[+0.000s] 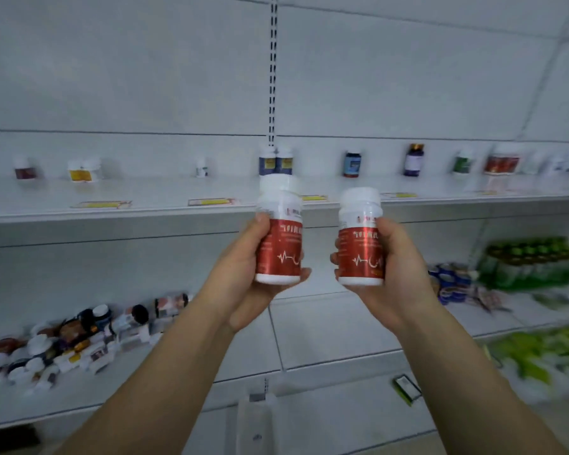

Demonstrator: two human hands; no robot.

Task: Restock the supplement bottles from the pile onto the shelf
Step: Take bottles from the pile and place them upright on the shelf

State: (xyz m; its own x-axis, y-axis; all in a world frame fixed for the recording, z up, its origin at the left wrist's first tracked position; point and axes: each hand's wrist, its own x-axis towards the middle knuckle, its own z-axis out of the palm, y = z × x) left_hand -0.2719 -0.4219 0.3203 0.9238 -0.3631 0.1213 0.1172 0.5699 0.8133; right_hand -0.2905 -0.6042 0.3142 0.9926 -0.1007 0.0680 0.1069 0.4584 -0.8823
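Observation:
My left hand [243, 270] grips a white bottle with a red label [280, 244], held upright in front of the upper shelf [112, 213]. My right hand [391, 267] grips a matching red-label bottle [360, 244], also upright, a little to the right. A pile of mixed supplement bottles [66, 339] lies on the lower shelf at the left. Along the back of the upper shelf stand spaced bottles, among them a blue pair [275, 162] right behind the left bottle and red-label bottles [501, 162] far right.
Yellow price tags [101, 204] lie along the upper shelf's front. Blue tins [449, 284] and green packs [532, 264] fill the lower shelf at the right. More green packages [539, 353] sit below them. A slotted upright [272, 70] runs up the back wall.

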